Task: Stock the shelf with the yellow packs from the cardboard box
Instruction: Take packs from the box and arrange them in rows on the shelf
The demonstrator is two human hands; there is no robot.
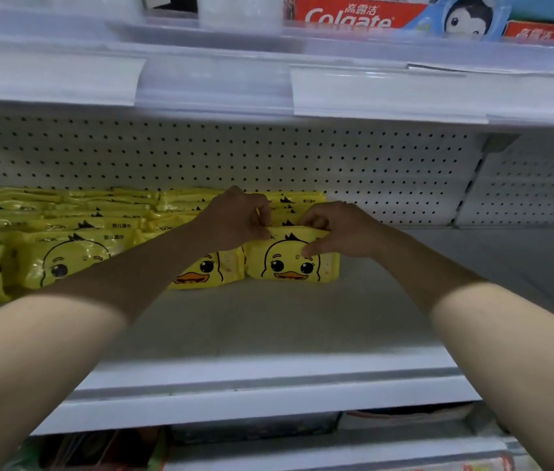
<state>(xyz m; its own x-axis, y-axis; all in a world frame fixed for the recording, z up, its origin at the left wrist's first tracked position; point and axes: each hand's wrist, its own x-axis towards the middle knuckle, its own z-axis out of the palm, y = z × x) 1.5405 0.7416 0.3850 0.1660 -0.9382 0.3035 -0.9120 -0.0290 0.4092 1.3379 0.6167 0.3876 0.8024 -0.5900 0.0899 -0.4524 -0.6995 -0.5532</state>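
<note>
In the head view, both hands grip the top edge of one yellow pack (290,265) standing upright on the white shelf (268,321): the left hand (238,215) pinches its upper left corner, and the right hand (336,229) curls over its upper right with the thumb on the front. The pack is at the right end of the front row, just beside the other yellow packs (64,253) lined up to the left before the pegboard (302,158); a toothpaste box (353,15) sits on the shelf above.

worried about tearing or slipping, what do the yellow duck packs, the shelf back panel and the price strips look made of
Yellow duck packs: soft glossy plastic film, going by glare streaks and wrinkles. Back panel: likely painted sheet metal, matte white, with regular punched holes. Price strips: apparently clear plastic, translucent over white labels.
</note>
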